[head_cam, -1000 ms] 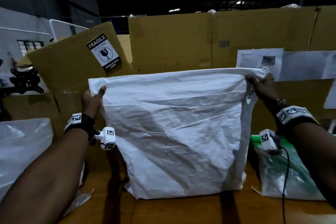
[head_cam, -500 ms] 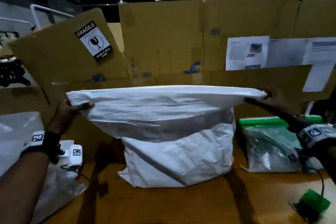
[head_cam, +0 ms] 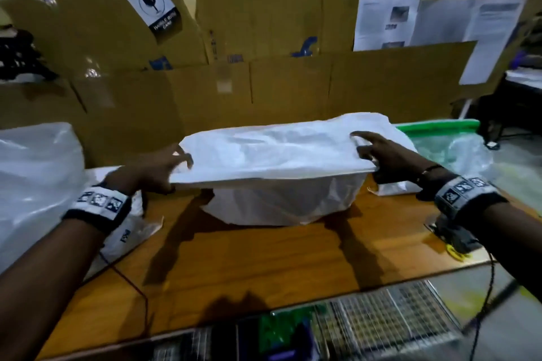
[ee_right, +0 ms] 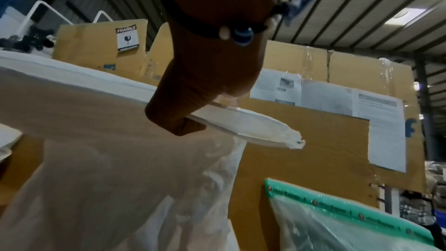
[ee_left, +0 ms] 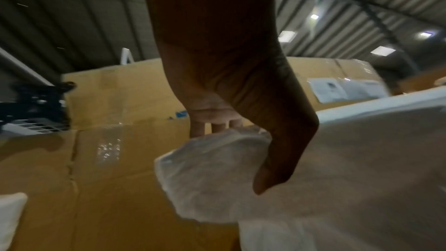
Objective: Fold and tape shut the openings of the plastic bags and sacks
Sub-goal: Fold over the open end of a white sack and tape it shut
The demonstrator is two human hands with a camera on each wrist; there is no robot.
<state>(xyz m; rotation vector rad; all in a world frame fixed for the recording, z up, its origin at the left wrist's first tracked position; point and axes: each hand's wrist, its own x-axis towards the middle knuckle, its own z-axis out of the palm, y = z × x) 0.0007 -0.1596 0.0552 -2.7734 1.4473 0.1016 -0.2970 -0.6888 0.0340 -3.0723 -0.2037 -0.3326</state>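
1. I had my left hand pinching one end of the white woven plastic sack's folded top.
2. My right hand gripped the other end, forefinger raised.
3. Between my hands, the sack stood on the wooden worktop.
4. One fold looked made; taping remained, and I saw no tape.

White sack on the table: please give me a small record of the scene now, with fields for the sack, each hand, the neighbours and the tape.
sack: white sack stands on the wooden table, top part folded over towards the person
left hand: left hand pinches the fold's left end
right hand: right hand pinches the right end, index finger straight
neighbours: green-topped clear bag to the right, clear plastic bag to the left
tape: none visible on the fold
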